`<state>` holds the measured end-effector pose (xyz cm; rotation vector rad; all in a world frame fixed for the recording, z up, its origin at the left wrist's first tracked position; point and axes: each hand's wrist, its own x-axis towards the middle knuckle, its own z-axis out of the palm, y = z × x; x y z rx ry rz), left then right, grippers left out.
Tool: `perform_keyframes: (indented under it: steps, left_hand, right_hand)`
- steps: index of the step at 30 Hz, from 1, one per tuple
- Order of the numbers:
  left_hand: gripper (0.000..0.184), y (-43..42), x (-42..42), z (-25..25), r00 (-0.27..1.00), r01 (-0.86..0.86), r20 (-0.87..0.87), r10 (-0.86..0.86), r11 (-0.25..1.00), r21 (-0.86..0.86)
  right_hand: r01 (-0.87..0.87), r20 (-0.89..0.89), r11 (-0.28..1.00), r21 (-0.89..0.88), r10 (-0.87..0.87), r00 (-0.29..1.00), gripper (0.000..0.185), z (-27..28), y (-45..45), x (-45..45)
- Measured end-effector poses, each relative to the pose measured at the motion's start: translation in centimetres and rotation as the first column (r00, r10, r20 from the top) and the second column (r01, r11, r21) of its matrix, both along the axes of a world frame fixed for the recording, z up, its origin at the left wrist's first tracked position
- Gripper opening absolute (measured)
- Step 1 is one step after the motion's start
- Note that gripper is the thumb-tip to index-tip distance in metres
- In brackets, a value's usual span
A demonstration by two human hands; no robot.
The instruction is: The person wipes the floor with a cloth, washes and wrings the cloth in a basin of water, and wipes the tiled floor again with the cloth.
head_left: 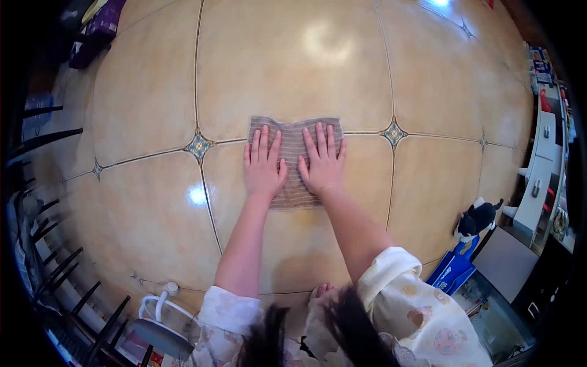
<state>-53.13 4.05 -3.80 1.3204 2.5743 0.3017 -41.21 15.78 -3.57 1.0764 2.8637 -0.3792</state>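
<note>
Patterned cloth [294,142]: brown with pale stripes, spread on the tiled floor [293,67] in front of the person; its far edge dips in the middle, its near edge runs just past the wrists.
Left hand [263,171]: palm down on the cloth's left part, the fingers straight and slightly parted, pressed flat rather than closed on anything; the little finger lies at the left edge, the thumb points inward.
Right hand [324,170]: palm down on the right part — fingers extended, a little apart, gripping nothing; the little finger lies at the right edge.
Gap between hands: a strip of cloth shows between the thumbs, which do not touch; the longest fingers stop short of the far edge.
Tile joint: the dark-edged line [361,133] meets the cloth on both sides, with a patterned inset [199,145] to the left and another to the right, both apart from the cloth.
Room ahead and sideways: tile stretches from the cloth's far edge to the top of the view, and to either side as far as the furniture — dark rods [58,134] on the left, a drawer cabinet [539,162] on the right.
Right near corner: a black-and-white animal figure [477,219] sits near a blue bag [452,272], both well apart from the right hand.
Near side: a foot [324,289] shows between the forearms.
</note>
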Motion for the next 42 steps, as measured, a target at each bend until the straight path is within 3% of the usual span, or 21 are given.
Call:
perform_keyframes:
  steps: [8, 13, 23, 26, 27, 30, 31, 35, 38, 42]
  left_hand:
    - [0.070, 0.6, -1.7, 0.6, 0.994, 0.081, 0.070, -0.081, 0.997, -0.009]
    - [0.069, 3.5, -3.8, -0.7, 1.000, 0.018, -0.015, -0.018, 0.999, 0.042]
    - [0.069, 4.2, -5.3, -2.3, 0.991, 0.103, -0.099, -0.092, 0.988, 0.113]
    - [0.067, 2.2, -5.3, -0.2, 0.975, 0.100, -0.209, -0.080, 0.991, 0.084]
    - [0.066, 1.3, -5.0, 0.7, 0.965, 0.104, -0.248, -0.083, 0.992, 0.071]
    - [0.057, -3.4, -4.7, 3.6, 0.963, 0.265, -0.082, -0.255, 0.952, 0.156]
    - [0.050, -5.2, -4.1, 4.2, 0.953, 0.298, -0.098, -0.287, 0.946, 0.131]
    - [0.036, -10.0, -3.1, 3.9, 0.912, 0.392, -0.154, -0.381, 0.919, 0.048]
    - [0.026, -9.6, -3.0, 2.7, 0.937, 0.331, -0.118, -0.328, 0.944, 0.007]
    - [0.017, -7.8, -4.4, 2.4, 0.901, 0.399, -0.130, -0.415, 0.908, -0.129]
  right_hand:
    - [-0.090, -0.006, 0.996, -0.027, 0.090, 0.996, 0.069, -0.5, 3.8, -3.0]
    - [-0.099, -0.086, 0.995, 0.010, 0.100, 0.991, 0.069, -0.8, 4.9, -4.3]
    - [-0.080, -0.110, 0.989, 0.122, 0.093, 0.990, 0.064, -2.0, 4.6, -4.2]
    - [-0.094, -0.188, 0.993, 0.068, 0.106, 0.976, 0.064, -2.2, 4.9, -3.9]
    - [-0.102, -0.317, 0.993, -0.059, 0.078, 0.945, 0.062, -2.1, 5.1, -3.3]
    - [-0.156, -0.400, 0.987, 0.046, 0.161, 0.902, 0.057, 0.1, 3.8, 2.0]
    - [-0.191, -0.440, 0.977, 0.093, 0.213, 0.873, 0.046, 0.4, 3.0, 4.2]
    - [-0.150, -0.368, 0.980, 0.133, 0.189, 0.910, 0.033, -1.1, 0.0, 10.0]
    - [-0.126, -0.345, 0.976, 0.180, 0.182, 0.921, 0.025, -1.3, -0.5, 10.6]
    - [-0.228, -0.255, 0.964, 0.137, 0.257, 0.932, 0.019, -0.7, -0.3, 9.6]
